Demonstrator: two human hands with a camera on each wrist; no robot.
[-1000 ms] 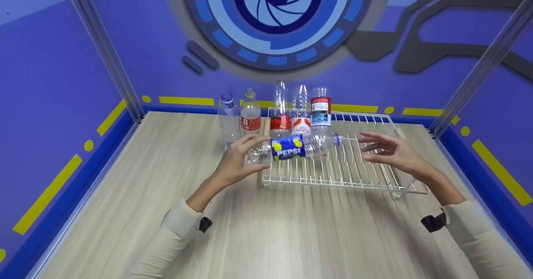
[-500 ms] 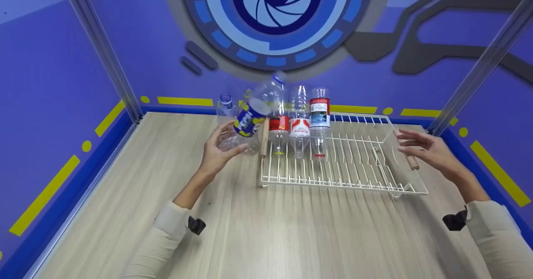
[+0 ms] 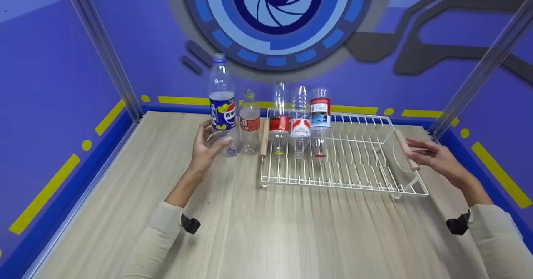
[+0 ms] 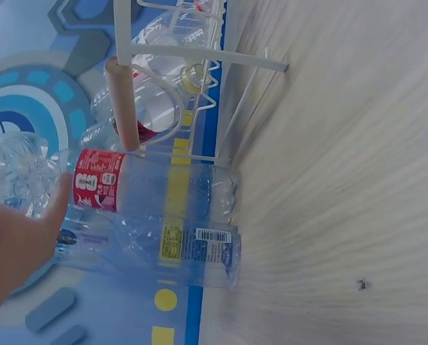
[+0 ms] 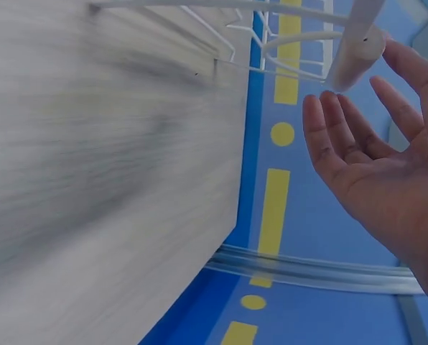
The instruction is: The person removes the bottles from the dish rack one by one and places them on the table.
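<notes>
1. Since the earlier frames, the Pepsi bottle [image 3: 222,104] has swung from lying over the dish rack [image 3: 354,162] to upright on the counter [image 3: 258,229], left of the rack, beside a red-labelled bottle [image 3: 250,120].
2. Left hand [image 3: 206,145] grips the Pepsi bottle low down; it appears set down, not yet released.
3. Right hand [image 3: 435,158] is spread wide, fingers by the rack's wooden handle [image 3: 407,150]; contact cannot be confirmed.
4. A clear bottle seen earlier is now hidden behind the Pepsi bottle.

bottles [image 3: 291,116] crowd rack's [image 3: 358,175] left; right slots open.
</notes>
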